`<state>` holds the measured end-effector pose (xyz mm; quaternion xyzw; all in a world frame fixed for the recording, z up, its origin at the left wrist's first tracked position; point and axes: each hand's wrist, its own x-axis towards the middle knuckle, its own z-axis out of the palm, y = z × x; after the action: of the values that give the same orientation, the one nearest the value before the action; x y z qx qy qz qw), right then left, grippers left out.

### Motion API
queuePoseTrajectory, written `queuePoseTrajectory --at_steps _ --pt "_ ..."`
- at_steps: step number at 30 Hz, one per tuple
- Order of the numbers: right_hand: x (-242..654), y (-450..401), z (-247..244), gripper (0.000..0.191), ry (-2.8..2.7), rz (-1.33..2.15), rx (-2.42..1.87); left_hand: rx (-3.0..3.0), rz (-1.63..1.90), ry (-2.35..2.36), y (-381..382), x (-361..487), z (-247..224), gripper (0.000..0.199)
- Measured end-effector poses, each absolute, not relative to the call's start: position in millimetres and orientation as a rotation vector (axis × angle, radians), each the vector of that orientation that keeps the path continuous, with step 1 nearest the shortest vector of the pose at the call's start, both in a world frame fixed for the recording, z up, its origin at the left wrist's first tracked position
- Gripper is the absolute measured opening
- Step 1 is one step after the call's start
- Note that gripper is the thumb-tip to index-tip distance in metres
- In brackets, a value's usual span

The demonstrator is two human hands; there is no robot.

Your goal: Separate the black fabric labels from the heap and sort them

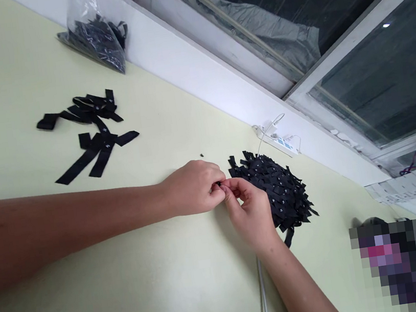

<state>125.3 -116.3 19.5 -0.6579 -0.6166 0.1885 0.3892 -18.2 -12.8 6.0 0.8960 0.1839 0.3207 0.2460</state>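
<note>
My left hand (196, 187) and my right hand (251, 213) meet over the middle of the table, both closed in a pinch at the fingertips. Between them shows a bit of black ribbon (218, 183), mostly hidden by the fingers. Just beyond my right hand lies a large heap of short black ribbon pieces (284, 186) with small white marks. To the left, beyond my left forearm, longer black ribbon strips (107, 139) lie loosely across one another. A tiny black scrap (202, 155) rests on the table past my left hand.
A clear plastic bag (99, 39) holding black ribbons stands by the wall on the pale table (134, 290). A power strip (277, 138) with cables sits behind the heap. A grey cable (262, 293) runs near my right forearm. A blurred-out person (396, 258) is at the right.
</note>
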Motion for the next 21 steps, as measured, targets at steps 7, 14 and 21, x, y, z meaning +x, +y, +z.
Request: queuePoseTrajectory --at_steps 7,14,21 --pt "126 -114 15 0.016 -1.548 0.467 -1.677 2.419 0.828 0.532 -13 -17 6 0.022" --pt "125 -113 12 0.015 -1.51 0.512 -1.68 2.419 0.744 0.555 -10 -15 6 0.024" --pt "127 -111 7 0.017 -1.459 0.558 -1.699 2.429 0.718 0.549 -9 -15 3 0.025"
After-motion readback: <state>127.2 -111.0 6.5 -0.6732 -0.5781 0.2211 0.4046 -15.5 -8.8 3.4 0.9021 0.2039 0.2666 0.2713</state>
